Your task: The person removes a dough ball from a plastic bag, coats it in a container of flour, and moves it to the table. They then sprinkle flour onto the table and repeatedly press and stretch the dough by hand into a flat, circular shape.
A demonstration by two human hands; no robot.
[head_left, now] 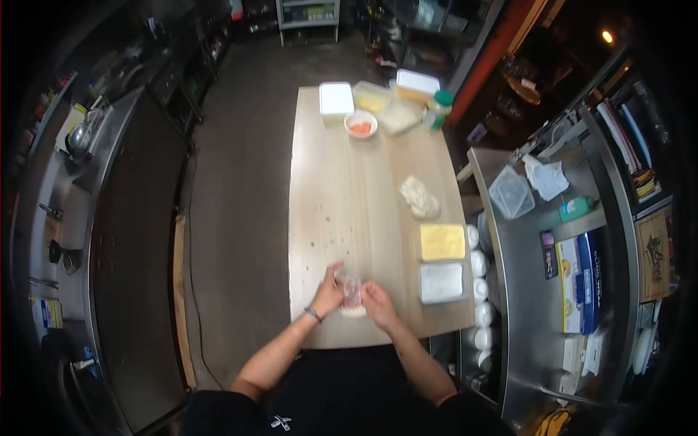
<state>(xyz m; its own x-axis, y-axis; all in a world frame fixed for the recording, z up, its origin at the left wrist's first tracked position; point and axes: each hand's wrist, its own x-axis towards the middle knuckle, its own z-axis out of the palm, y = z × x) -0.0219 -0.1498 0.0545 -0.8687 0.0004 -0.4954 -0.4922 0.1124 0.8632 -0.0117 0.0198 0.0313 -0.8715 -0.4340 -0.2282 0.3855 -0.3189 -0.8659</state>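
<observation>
Between my hands, near the front edge of the wooden table, is a small see-through plastic item [351,292] with a pinkish tint; its exact kind is too blurred to make out. My left hand [329,294] grips it from the left, with a finger raised and a band on the wrist. Closed fingers of my right hand [379,304] hold its right side. A pale round thing [354,312] lies just below it, partly covered. Several small dark bits [332,241] are scattered on the tabletop [327,189] ahead of my left hand.
To the right lie a crumpled cream cloth [419,198], a container of yellow slices [442,242] and a white-topped container [441,283]. A bowl with orange-red pieces [360,125], tubs and a green-lidded jar [439,109] stand at the far end. A steel counter [534,291] flanks the table.
</observation>
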